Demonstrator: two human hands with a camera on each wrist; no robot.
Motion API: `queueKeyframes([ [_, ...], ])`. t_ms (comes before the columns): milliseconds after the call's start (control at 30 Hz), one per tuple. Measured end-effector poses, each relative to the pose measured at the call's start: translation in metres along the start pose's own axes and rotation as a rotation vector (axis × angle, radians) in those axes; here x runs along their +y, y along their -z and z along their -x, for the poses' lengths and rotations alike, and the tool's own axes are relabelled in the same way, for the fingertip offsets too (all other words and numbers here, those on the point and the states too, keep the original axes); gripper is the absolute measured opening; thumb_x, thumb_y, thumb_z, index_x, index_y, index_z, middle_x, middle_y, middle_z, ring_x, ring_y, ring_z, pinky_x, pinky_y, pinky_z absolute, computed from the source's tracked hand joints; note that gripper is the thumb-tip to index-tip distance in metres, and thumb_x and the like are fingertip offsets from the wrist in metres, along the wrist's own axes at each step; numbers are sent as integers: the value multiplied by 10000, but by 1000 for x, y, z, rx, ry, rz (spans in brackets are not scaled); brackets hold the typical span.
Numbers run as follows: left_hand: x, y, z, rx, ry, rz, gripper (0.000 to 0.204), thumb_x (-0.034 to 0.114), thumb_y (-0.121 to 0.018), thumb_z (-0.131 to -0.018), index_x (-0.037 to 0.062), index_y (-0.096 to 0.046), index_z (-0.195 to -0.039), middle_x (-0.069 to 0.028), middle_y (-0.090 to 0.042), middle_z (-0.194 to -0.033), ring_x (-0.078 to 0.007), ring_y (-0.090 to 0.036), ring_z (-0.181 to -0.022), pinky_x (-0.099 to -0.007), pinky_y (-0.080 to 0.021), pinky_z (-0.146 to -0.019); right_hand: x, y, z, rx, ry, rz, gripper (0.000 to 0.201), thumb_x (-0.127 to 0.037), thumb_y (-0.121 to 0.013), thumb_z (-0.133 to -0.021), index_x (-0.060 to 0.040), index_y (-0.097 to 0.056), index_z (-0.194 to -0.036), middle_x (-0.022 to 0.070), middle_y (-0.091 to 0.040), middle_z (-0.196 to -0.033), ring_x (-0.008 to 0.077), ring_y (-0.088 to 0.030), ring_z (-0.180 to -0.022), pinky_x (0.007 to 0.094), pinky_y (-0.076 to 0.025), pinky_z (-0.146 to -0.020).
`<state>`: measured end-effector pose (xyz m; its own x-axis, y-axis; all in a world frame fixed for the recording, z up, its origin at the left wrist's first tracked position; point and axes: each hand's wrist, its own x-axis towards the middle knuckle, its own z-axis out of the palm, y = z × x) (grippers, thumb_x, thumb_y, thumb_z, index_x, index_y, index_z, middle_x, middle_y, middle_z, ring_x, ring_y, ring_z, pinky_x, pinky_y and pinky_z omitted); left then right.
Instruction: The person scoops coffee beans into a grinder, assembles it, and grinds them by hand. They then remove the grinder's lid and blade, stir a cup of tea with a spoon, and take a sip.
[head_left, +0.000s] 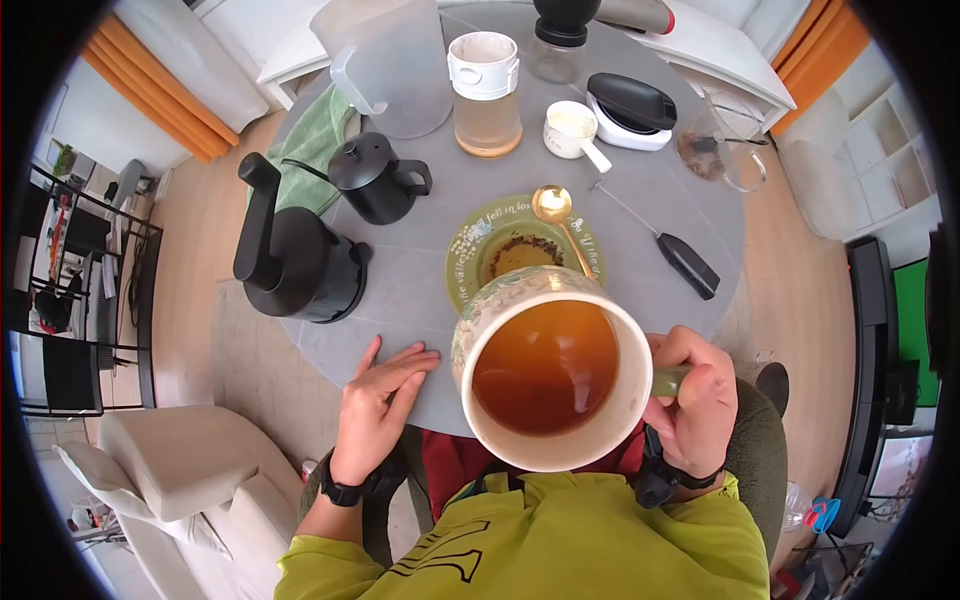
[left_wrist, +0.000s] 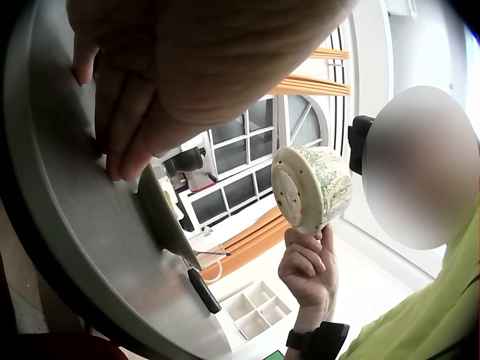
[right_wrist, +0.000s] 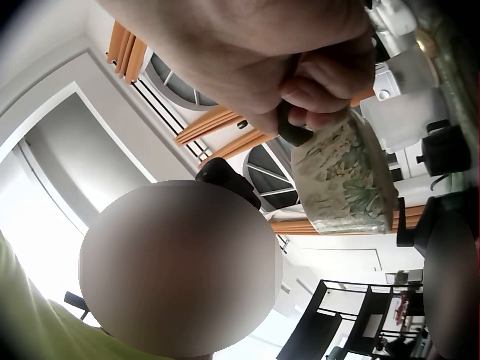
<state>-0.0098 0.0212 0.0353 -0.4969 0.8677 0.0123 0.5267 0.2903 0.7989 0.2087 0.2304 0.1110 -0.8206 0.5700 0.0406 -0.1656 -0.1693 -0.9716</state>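
My right hand grips the green handle of a flower-patterned mug, raised off the table in front of my chest. Amber tea fills much of the mug. In the left wrist view the mug's pale underside shows, with the right hand below it. My left hand rests on the table's near edge, fingers extended and holding nothing. Beyond the mug lies a green saucer with dark crumbs in its middle, and a gold spoon lies across it.
On the grey table stand a black hand grinder and black kettle at left. Behind are a plastic pitcher, a lidded jar and a white cup. A milk frother and glass jug are at right.
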Motion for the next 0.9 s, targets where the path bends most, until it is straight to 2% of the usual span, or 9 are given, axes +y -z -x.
queueKeyframes([
  [267,0,0,0,-4,-1,-6,188,70,-577,-945,51,-722,-1064,-88,-726,-1098,-257,-637,-1167,-499,-268,-1158,-2,-4,0,30,-22,7,625,-593,-565,-933,10,-503,-782,33,-464,-649,45,-360,-470,228,-231,-438],
  [733,-1,1,-1,4,6,-3,181,72,-582,-944,54,-724,-1054,-94,-729,-1083,-257,-642,-1160,-496,-262,-1159,3,-1,-4,16,-17,18,622,-588,-556,-941,15,-511,-795,40,-474,-645,44,-344,-469,225,-238,-440],
  [833,1,0,-2,6,32,-3,179,72,-583,-943,54,-724,-1052,-91,-730,-1081,-256,-644,-1157,-499,-266,-1157,2,-1,-7,50,-58,7,597,-571,-536,-959,3,-503,-799,39,-477,-649,34,-324,-465,209,-228,-427],
  [900,2,-1,-2,24,39,5,175,75,-585,-943,53,-723,-1048,-91,-730,-1079,-256,-646,-1154,-502,-267,-1156,4,-1,-10,140,-73,-29,565,-552,-510,-979,-12,-495,-813,40,-489,-656,22,-308,-464,188,-212,-414],
])
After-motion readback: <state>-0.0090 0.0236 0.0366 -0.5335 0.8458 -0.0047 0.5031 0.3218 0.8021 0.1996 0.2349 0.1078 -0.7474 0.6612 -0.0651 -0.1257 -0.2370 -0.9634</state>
